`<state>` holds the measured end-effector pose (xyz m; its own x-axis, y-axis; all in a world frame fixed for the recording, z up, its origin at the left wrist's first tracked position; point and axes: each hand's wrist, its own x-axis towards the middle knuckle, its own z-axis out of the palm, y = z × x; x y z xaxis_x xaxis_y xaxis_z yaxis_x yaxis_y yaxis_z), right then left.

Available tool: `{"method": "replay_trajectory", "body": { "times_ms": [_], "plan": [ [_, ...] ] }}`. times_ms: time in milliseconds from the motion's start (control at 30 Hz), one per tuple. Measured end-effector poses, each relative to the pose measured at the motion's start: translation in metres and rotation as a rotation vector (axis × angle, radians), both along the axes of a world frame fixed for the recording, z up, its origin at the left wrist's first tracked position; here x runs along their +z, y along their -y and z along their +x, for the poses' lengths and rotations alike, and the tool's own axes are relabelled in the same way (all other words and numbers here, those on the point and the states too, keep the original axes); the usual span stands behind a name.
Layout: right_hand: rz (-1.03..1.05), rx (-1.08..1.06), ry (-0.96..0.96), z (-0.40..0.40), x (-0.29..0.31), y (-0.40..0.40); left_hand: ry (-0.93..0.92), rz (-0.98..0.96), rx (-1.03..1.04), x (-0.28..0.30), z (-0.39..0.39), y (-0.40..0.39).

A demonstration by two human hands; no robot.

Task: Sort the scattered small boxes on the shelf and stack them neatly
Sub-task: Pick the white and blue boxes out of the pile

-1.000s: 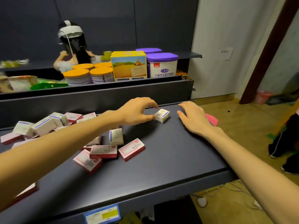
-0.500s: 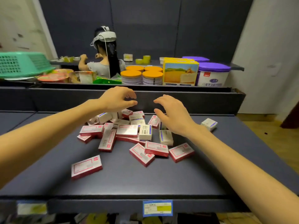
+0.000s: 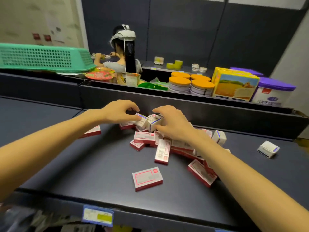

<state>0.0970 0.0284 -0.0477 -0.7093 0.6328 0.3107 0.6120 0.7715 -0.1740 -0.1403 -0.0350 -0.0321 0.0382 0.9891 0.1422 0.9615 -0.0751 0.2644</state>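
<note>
Shelf [image 3: 87,164]: dark, flat, carries every small box in view; a blue price tag [image 3: 97,215] sits on its front edge.
Red-trimmed boxes, clear of the pile: two, one flat near the front [image 3: 147,178], one partly behind the left forearm [image 3: 92,131].
Pile [image 3: 160,144]: red-trimmed boxes overlapping at the middle of the shelf under the right forearm; at least eight show, the exact count cannot be told.
Blue-striped white boxes: four in view, two at the hands, one [image 3: 219,136] at the pile's right edge, one [image 3: 268,149] alone well to the right.
Left hand [image 3: 119,111]: fingers curled, thumb and fingertips pinching a blue-striped box [image 3: 141,120] at the back of the pile.
Right hand [image 3: 172,123]: fingers bent over and gripping a second blue-striped box [image 3: 154,122], which touches the first.
Upper ledge: three orange-lidded tins [image 3: 190,83], one yellow carton [image 3: 235,84], two purple-lidded tubs [image 3: 274,92], one green basket [image 3: 43,57].
Background: a person [image 3: 124,52] with a head-worn band, facing away.
</note>
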Motion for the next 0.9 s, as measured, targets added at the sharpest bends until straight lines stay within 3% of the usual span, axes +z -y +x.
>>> {"method": "replay_trajectory", "body": {
  "times_ms": [167, 267, 433, 533, 667, 900],
  "plan": [
    [0.067, 0.028, 0.114, -0.012, -0.012, -0.009, 0.116, 0.015, -0.09, -0.013, -0.012, 0.002],
    [0.063, 0.007, 0.032, -0.006, -0.016, -0.008, 0.159, -0.022, -0.123, -0.017, -0.014, 0.0],
    [0.124, 0.005, -0.044, 0.007, -0.019, 0.0, 0.071, 0.032, -0.161, -0.028, -0.004, -0.009],
    [0.089, -0.031, -0.231, 0.019, -0.018, 0.011, 0.083, 0.077, -0.164, -0.028, 0.003, -0.014],
    [-0.091, -0.135, -0.443, 0.052, -0.018, 0.025, 0.308, 0.15, -0.16, -0.017, 0.025, -0.022],
    [-0.066, -0.233, -0.613, 0.15, -0.005, 0.044, 0.59, 0.145, -0.319, 0.003, 0.139, -0.031]
  ]
}}
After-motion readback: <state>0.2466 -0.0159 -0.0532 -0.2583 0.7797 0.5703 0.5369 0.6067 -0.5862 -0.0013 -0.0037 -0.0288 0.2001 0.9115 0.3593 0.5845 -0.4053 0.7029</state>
